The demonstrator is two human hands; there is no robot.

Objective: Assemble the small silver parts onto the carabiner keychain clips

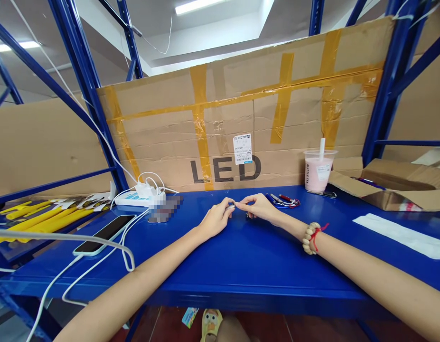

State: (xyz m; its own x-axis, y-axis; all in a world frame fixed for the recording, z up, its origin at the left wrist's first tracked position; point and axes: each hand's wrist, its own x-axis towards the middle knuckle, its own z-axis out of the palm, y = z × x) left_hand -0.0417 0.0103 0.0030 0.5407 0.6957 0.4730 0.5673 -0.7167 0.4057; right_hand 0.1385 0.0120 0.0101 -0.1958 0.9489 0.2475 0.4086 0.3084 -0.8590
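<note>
Over the middle of the blue table (220, 266), my two hands meet fingertip to fingertip. My left hand (216, 219) is closed, pinching a small silvery piece (232, 205) whose kind is too small to make out. The fingertips of my right hand (261, 208) come together at the same piece; whether they hold part of it is hidden. Just under my right hand lies a small dark object (250, 216), partly covered. Several pens (276, 199), blue and red, lie together behind my right wrist, which wears a beaded bracelet (310, 238).
A pink drink cup (317, 173) with a straw stands at the back right, beside an open cardboard box (390, 190) and a white strip (401, 235). Leftward are a phone (104, 235), charging cables and a power strip (129, 198). Taped cardboard (163, 142) walls the back.
</note>
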